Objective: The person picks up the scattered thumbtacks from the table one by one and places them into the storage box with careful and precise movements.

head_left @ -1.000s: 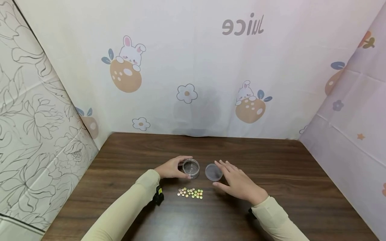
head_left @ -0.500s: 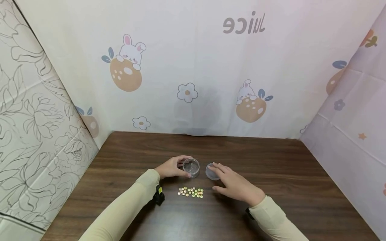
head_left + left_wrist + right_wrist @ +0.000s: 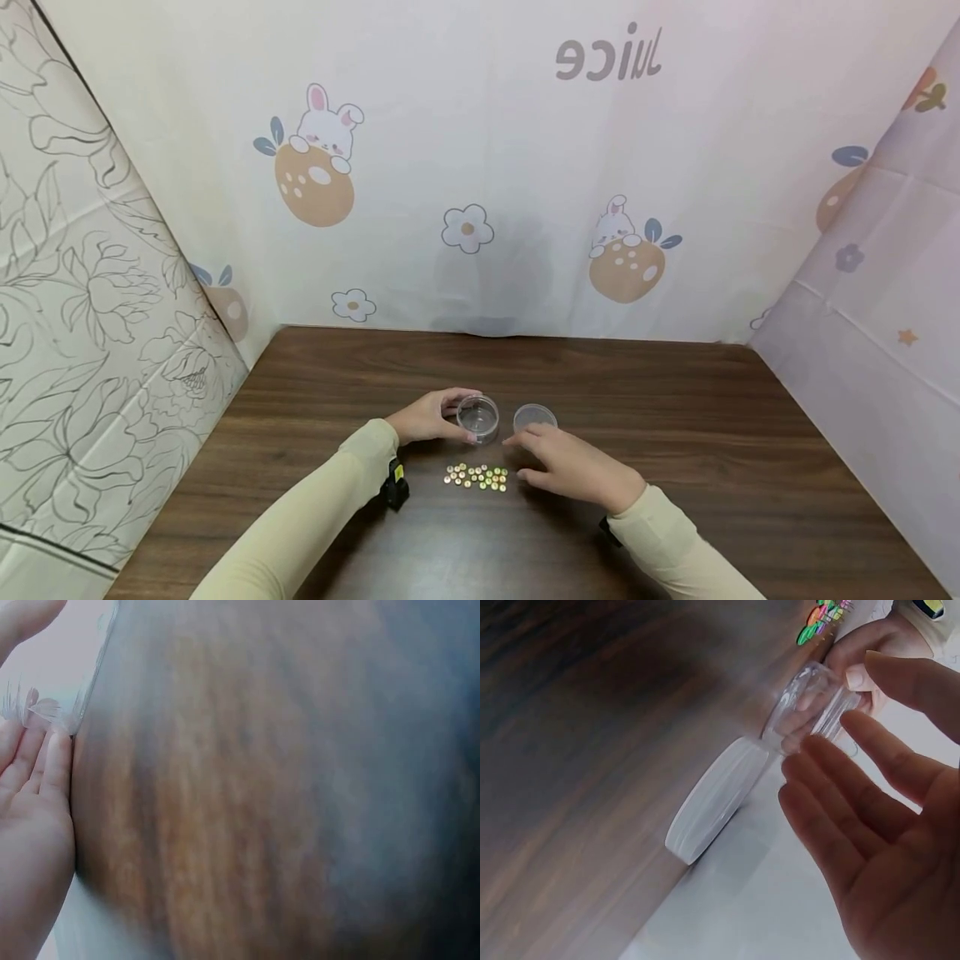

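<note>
A clear round jar (image 3: 477,421) stands on the table with its open top facing up. My left hand (image 3: 427,419) holds it from the left side, thumb in front and fingers behind; in the left wrist view only part of the jar (image 3: 64,664) shows. Just right of it lies a clear round lid (image 3: 536,413), its near part hidden by my right hand (image 3: 576,468). That hand hovers with loosely bent fingers and nothing between them, apart from the lid (image 3: 716,801) in the right wrist view. Several small shiny round beads (image 3: 482,478) lie in front of the jar.
The dark wooden table (image 3: 360,358) ends at a printed curtain (image 3: 397,167) behind and at further curtains on the left and right. Each wrist wears a small black camera, such as the left wrist camera (image 3: 394,486).
My right hand has moved left and nearer to me, from over the lid toward the beads, its fingers bending more. My left hand stays at the jar.
</note>
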`<state>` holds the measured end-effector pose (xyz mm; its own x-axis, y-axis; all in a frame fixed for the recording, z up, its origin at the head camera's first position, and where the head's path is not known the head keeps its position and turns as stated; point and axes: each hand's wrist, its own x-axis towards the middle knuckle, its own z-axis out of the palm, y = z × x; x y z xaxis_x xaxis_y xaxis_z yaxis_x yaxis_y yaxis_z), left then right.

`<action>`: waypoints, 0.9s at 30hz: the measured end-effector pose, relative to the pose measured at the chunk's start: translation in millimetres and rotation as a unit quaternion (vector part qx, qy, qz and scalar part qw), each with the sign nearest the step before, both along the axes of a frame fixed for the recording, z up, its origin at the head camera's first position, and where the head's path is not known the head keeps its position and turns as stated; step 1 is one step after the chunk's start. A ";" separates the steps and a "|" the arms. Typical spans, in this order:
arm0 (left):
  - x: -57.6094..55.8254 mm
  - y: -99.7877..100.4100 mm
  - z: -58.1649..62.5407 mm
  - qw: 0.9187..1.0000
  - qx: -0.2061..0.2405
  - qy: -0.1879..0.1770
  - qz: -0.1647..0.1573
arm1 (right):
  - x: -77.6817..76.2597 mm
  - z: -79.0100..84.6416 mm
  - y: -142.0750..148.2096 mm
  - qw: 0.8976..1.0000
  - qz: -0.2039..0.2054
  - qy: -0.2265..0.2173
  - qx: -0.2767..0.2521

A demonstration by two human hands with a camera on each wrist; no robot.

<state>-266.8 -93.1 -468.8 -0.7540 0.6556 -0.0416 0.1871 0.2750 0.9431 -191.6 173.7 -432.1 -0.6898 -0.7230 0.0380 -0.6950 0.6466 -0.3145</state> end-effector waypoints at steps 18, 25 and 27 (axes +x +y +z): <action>-1.2 -0.8 -2.1 0.999 0.011 -0.006 -0.030 | -7.0 -10.3 -15.6 0.999 0.037 0.006 0.007; -0.2 0.2 -1.9 0.999 0.015 -0.013 -0.028 | -7.8 -13.8 -21.3 0.999 0.037 0.018 0.015; -0.1 0.2 -1.6 0.999 0.013 -0.013 -0.027 | -7.9 -14.2 -22.3 0.999 0.035 0.020 0.017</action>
